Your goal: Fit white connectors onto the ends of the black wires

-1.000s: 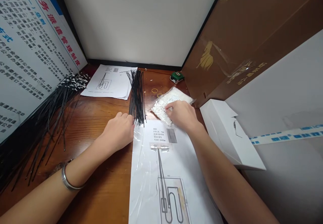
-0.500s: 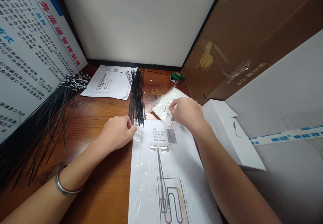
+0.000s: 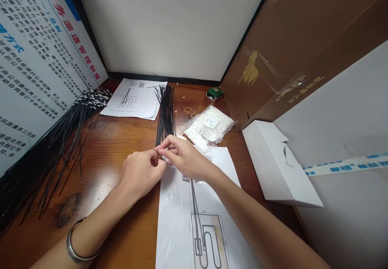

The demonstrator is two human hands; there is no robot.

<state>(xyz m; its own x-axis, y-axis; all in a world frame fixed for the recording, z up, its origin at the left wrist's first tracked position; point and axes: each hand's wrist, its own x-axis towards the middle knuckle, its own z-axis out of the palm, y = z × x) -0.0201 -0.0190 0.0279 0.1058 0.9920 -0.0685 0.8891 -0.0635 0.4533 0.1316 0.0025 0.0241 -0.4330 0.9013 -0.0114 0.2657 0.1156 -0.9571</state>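
Observation:
My two hands meet at the near end of a bundle of thin black wires [image 3: 165, 111]. My left hand [image 3: 144, 171] is closed, thumb against forefinger, apparently on a black wire mostly hidden by the fingers. From the right, my right hand [image 3: 183, 156] pinches at the same spot, where a small white connector [image 3: 164, 156] shows between the fingertips. Just beyond the right hand lies a clear bag of small white pieces [image 3: 212, 120], with some pieces at its near corner. Under both hands is a plastic-covered drawing sheet [image 3: 176, 216] with a wiring diagram.
On the left lies a large pile of black wires with white ends [image 3: 91, 99]. Printed sheets [image 3: 133, 99] lie behind, near a green tape measure [image 3: 214, 94] and yellow rubber bands [image 3: 187, 110]. A white carton [image 3: 273, 164] and a brown board [image 3: 291, 38] border the right side.
My right hand has moved left from the bag of white pieces to my left hand, bringing a small white connector. My left hand has shifted slightly nearer to me.

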